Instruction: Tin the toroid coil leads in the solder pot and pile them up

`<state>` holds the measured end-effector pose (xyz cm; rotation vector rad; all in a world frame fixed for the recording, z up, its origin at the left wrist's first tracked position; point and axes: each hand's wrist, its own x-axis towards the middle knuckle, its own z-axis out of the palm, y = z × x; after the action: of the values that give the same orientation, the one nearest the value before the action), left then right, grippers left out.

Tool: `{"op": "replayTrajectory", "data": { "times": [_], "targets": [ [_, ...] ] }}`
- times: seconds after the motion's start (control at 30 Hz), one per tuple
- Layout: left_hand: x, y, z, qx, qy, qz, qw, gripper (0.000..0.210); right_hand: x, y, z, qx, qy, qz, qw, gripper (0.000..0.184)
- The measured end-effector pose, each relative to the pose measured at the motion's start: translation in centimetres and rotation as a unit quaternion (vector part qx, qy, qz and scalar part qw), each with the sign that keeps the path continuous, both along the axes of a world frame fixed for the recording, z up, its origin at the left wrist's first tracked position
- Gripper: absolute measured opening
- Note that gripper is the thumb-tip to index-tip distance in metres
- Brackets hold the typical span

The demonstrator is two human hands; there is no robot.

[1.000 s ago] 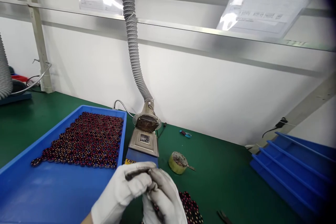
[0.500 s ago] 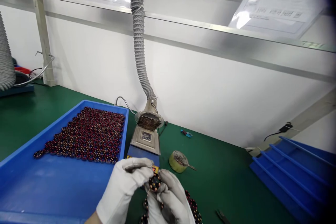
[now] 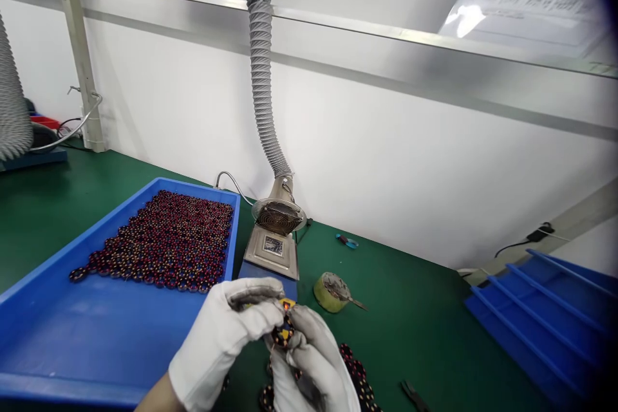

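Both my hands wear white gloves and meet at the bottom middle of the head view. Between their fingertips is a small round black part with gold and red dots (image 3: 282, 335), which looks like a wound coil ring. My left hand (image 3: 226, 328) pinches it from the left, thumb and fingers together. From the right, my right hand (image 3: 318, 354) closes round it, and a dark shape shows in its palm that I cannot make out. More dotted round parts (image 3: 356, 373) lie on the green table beside and behind my right hand, partly hidden by it.
A blue tray (image 3: 96, 386) at left holds many similar round parts (image 3: 174, 244) in rows. Beyond my hands stands a metal solder pot (image 3: 273, 254) under a grey duct hose (image 3: 263, 77). Nearby are a yellow-green tin (image 3: 324, 296), pliers (image 3: 414, 396) and stacked blue trays (image 3: 545, 322).
The camera view has shifted slightly, so the scene sits a little higher and to the right. Both hands keep hold of the round part, which has turned a little between the fingers.
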<state>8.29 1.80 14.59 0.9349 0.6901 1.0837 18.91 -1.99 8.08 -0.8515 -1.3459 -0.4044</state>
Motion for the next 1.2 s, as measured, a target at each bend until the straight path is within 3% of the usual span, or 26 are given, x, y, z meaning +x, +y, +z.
{"op": "replayTrajectory", "data": {
  "times": [0.17,0.23,0.33,0.47,0.63,0.77,0.83,0.97,1.07,1.13,1.2],
  "targets": [
    [-0.9,0.3,0.2,0.033,-0.011,0.062,0.997,0.028,0.2,-0.2,0.3,-0.012,-0.02,-0.006,1.0,0.035],
    [-1.1,0.2,0.3,0.058,0.013,0.017,0.998,0.03,0.2,-0.2,0.1,-0.022,-0.006,-0.006,1.0,0.035],
    [-0.9,0.1,0.3,0.103,0.071,-0.066,0.99,0.012,0.4,-0.2,-0.2,-0.018,-0.023,-0.002,1.0,0.031],
    [-1.1,0.3,0.1,0.158,0.088,-0.023,0.983,0.012,0.5,0.0,-0.2,-0.018,-0.056,-0.013,0.998,0.028],
    [-2.3,0.8,0.4,0.103,0.073,0.065,0.99,0.018,-0.4,-0.1,0.2,-0.033,0.028,-0.016,0.999,0.029],
    [-1.9,0.4,0.9,0.043,0.092,-0.039,0.994,0.034,-0.9,-0.2,-0.1,-0.026,0.086,-0.004,0.996,0.025],
    [-1.4,0.2,0.9,0.02,0.084,-0.046,0.995,0.03,-0.9,-0.3,-0.3,-0.035,0.084,0.003,0.996,0.025],
    [-1.0,0.5,0.3,0.011,0.038,0.009,0.999,0.025,-1.1,-0.4,-0.3,-0.054,0.11,0.02,0.992,0.022],
    [-2.0,1.2,-0.5,0.024,-0.014,0.104,0.994,0.026,-0.6,-0.4,-0.1,-0.093,0.174,0.082,0.977,0.026],
    [-3.1,1.4,-1.3,0.036,0.026,0.156,0.987,0.027,0.5,-0.1,0.3,-0.155,0.209,0.135,0.956,0.028],
    [-4.3,1.2,-2.4,0.078,0.136,0.165,0.974,0.024,2.2,0.6,1.0,-0.216,0.22,0.175,0.935,0.025]
  ]
}}
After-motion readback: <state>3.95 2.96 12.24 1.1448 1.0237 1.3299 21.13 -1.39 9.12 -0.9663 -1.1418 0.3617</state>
